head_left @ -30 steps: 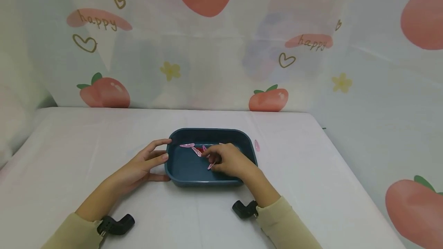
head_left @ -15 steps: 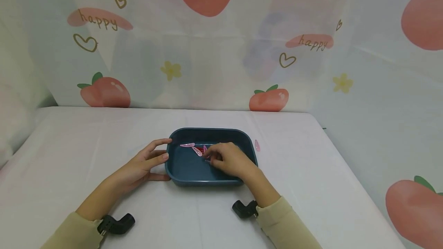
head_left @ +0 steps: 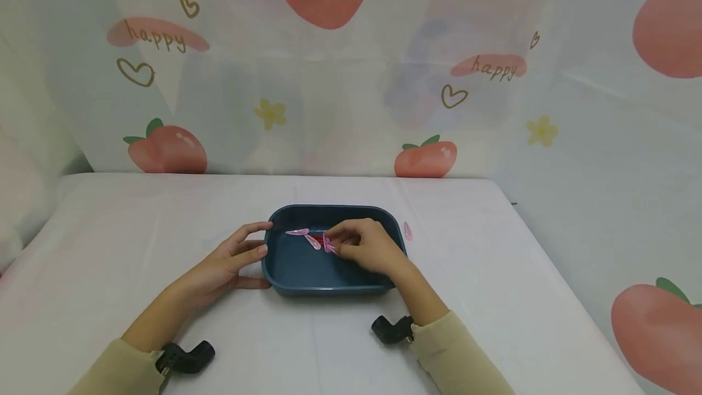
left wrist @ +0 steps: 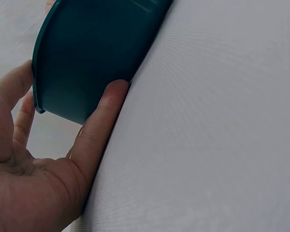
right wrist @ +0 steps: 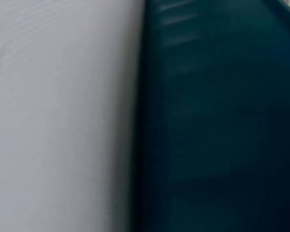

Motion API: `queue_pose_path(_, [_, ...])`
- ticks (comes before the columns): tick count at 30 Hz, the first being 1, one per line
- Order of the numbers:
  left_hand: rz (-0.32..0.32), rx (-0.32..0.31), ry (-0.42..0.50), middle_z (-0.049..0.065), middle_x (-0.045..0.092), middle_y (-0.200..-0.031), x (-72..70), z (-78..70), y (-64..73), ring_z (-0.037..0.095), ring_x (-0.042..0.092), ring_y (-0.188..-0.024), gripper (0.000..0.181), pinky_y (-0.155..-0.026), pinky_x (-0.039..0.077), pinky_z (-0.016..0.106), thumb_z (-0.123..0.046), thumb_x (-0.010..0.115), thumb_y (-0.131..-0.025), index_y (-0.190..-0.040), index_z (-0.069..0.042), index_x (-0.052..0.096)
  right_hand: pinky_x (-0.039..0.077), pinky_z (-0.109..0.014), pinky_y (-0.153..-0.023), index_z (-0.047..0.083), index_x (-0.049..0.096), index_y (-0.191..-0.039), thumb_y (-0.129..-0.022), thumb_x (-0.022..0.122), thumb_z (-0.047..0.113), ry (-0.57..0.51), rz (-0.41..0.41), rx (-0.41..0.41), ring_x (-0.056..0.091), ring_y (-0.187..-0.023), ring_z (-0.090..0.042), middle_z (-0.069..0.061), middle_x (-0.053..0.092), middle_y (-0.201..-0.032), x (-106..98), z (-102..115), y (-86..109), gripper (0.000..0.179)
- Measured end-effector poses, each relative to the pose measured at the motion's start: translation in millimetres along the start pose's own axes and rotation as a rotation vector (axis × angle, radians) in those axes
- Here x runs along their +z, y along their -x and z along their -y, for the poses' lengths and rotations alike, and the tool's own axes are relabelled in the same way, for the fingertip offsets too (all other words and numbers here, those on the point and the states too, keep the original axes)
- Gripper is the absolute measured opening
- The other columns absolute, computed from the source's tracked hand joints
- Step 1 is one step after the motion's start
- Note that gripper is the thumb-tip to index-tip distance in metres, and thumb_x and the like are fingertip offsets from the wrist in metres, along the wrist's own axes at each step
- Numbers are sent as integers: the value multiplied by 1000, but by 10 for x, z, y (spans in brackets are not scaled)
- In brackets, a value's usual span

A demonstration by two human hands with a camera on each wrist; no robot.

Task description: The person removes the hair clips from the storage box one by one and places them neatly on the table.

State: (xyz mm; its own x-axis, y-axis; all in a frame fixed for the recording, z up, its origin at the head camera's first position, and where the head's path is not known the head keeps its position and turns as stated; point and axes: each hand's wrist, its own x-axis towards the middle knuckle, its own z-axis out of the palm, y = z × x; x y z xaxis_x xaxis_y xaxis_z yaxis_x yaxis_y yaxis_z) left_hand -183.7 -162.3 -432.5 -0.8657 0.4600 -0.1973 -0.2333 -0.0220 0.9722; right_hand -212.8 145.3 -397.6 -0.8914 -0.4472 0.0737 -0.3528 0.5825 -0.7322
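A dark teal rectangular tray [head_left: 323, 291] stands on the white table. Pink snap hair clips lie inside it, one near the left wall [head_left: 297, 232] and another slanted beside it, with a red clip [head_left: 317, 239] behind. My left hand [head_left: 227, 261] rests its spread, fairly straight fingers against the tray's left end; the left wrist view shows the thumb [left wrist: 117, 92] low on the outer wall [left wrist: 87, 72]. Inside the tray, my right hand [head_left: 370, 245] has bent fingers and pinches a pink hair clip [head_left: 330, 247] at its fingertips. The right wrist view holds only the tray's side [right wrist: 217, 121].
One pink hair clip [head_left: 407, 230] lies on the white tablecloth [head_left: 466, 273] just right of the tray. Behind the table hangs a printed cloth backdrop [head_left: 340, 108]. Each wrist carries a black camera mount [head_left: 185, 358].
My right hand has shifted slightly up and to the right within the tray, and pink clips show more at its fingertips. The left hand keeps its place against the tray.
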Motion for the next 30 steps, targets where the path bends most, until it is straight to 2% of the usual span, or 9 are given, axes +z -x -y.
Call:
queue_pose_path(4, [-4, -2, 7, 21, 25, -156, 18, 19, -3, 46, 35, -139, 55, -87, 57, 56, -23, 58, -103, -152, -27, 33, 57, -28, -71, 8, 71, -120, -94, 67, 9, -177, 21, 0, 65, -79, -18, -3, 69, -92, -80, -8, 23, 27])
queue_pose_path(9, [-4, 0, 1, 21, 26, -156, 25, 20, 2, 46, 36, -138, 55, -88, 57, 55, -24, 58, -103, -152, -27, 33, 58, -28, -73, 4, 67, -125, -97, 63, 9, -317, 19, -9, 62, -81, -22, -10, 66, -95, -178, 4, 45, 29])
queue_pose_path(15, [-18, -11, 1, 19, 27, -155, 14, -7, 2, 46, 36, -138, 54, -87, 57, 55, -23, 57, -103, -152, -29, 33, 60, -28, -80, 3, 64, -130, -96, 65, 8, -446, 8, 9, 67, -97, -26, -19, 68, -121, -316, -4, 38, 34])
queue_pose_path(19, [-11, -6, -7, 20, 27, -156, 26, -10, -3, 46, 36, -139, 54, -87, 57, 55, -24, 57, -103, -152, -29, 33, 59, -28, -81, 4, 63, -131, -95, 66, 6, -479, -7, -13, 66, -105, -33, -19, 65, -128, -395, -33, 57, 37])
queue_pose_path(25, [-5, 1, -9, 23, 25, -157, 29, -2, 3, 47, 35, -139, 56, -87, 57, 56, -25, 58, -103, -153, -27, 32, 60, -31, -85, 4, 62, -132, -94, 68, 5, -515, -48, -1, 61, -117, -42, -15, 66, -128, -487, -40, 96, 39])
queue_pose_path(30, [-22, -7, -11, 21, 26, -156, 21, -2, 5, 46, 38, -137, 55, -87, 57, 56, -24, 57, -103, -152, -29, 33, 59, -30, -84, 3, 62, -132, -91, 69, 3, -518, -92, -2, 67, -109, -31, -17, 66, -128, -543, -61, 99, 41])
